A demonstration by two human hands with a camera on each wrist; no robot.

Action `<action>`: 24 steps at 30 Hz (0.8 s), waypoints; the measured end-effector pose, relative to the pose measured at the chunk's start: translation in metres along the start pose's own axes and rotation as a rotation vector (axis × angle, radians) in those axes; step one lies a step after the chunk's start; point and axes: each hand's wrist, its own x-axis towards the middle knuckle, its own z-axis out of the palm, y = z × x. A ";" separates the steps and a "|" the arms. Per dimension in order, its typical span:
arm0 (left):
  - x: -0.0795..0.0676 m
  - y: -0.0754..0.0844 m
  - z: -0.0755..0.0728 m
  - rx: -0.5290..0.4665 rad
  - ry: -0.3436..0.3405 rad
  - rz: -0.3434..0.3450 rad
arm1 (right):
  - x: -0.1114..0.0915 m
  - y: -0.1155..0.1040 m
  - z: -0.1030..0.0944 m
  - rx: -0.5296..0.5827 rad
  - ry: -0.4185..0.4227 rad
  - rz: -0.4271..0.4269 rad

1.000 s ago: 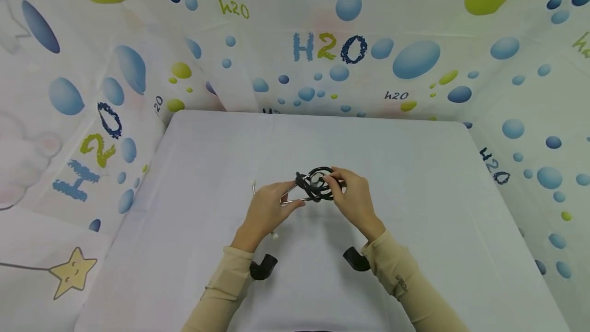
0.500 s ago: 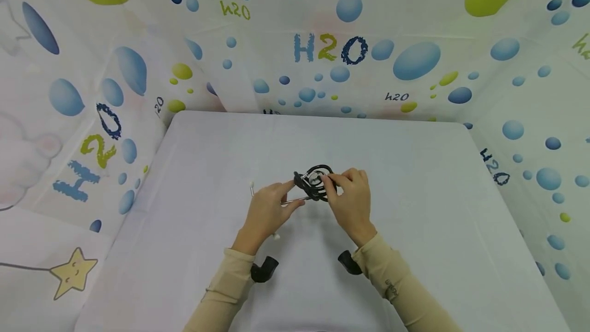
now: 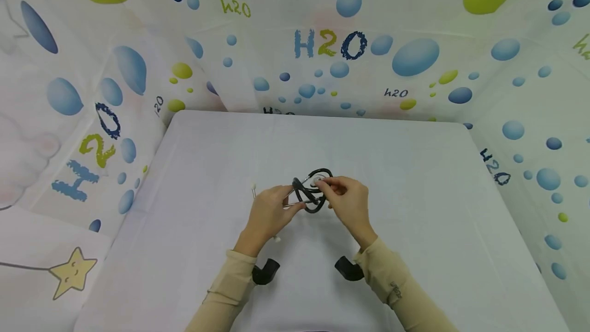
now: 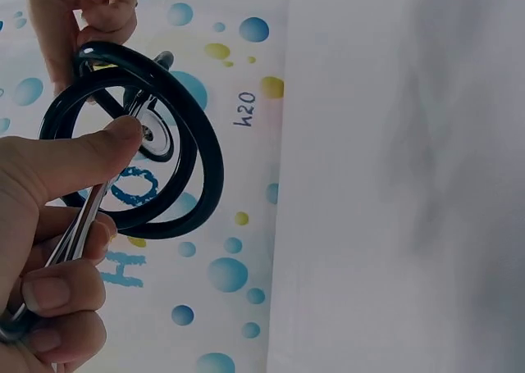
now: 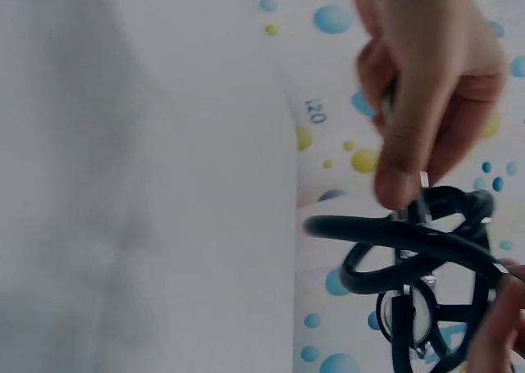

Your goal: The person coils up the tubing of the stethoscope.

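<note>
Both hands hold a stethoscope above the table. Its black tubing [image 4: 210, 156] is coiled in loops, and the round metal chestpiece [image 4: 157, 143] shows inside them. My left hand [image 3: 269, 215] grips the metal ear tubes [image 4: 82, 225], thumb on one side and curled fingers on the other. Beyond that hand, a pale ear tip [image 3: 276, 239] pokes out. On the other side, my right hand [image 3: 349, 206] pinches the coil by the chestpiece; its fingertips partly hide what they hold. In the right wrist view, only a part of my right hand [image 5: 497, 328] shows at the edge.
A white table [image 3: 415, 168] lies beneath, with a printed sheet [image 3: 276, 14] of blue and green drops hanging behind and at both sides. Black bent pieces [image 3: 266, 271] sit by each wrist, next to the beige sleeves [image 3: 218, 291].
My right hand has shifted a little left and down onto the coil. The loops have spread looser, and one now hangs lower. My left hand keeps its grip, almost still.
</note>
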 end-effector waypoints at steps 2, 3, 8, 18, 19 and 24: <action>-0.001 -0.001 -0.001 -0.006 0.002 -0.004 | 0.000 -0.001 -0.003 0.049 -0.061 0.051; -0.001 -0.001 -0.001 -0.007 0.004 -0.004 | 0.000 -0.001 -0.004 0.072 -0.084 0.071; -0.001 -0.002 -0.002 0.000 -0.003 -0.010 | 0.001 0.001 -0.007 0.081 -0.119 0.118; -0.002 0.000 -0.007 -0.018 -0.066 -0.072 | 0.006 0.006 -0.023 0.188 -0.236 0.156; -0.002 0.000 -0.008 -0.024 -0.075 -0.079 | 0.006 0.007 -0.025 0.218 -0.256 0.168; -0.003 -0.001 -0.009 -0.044 -0.151 -0.161 | 0.001 0.013 -0.036 0.409 -0.320 0.245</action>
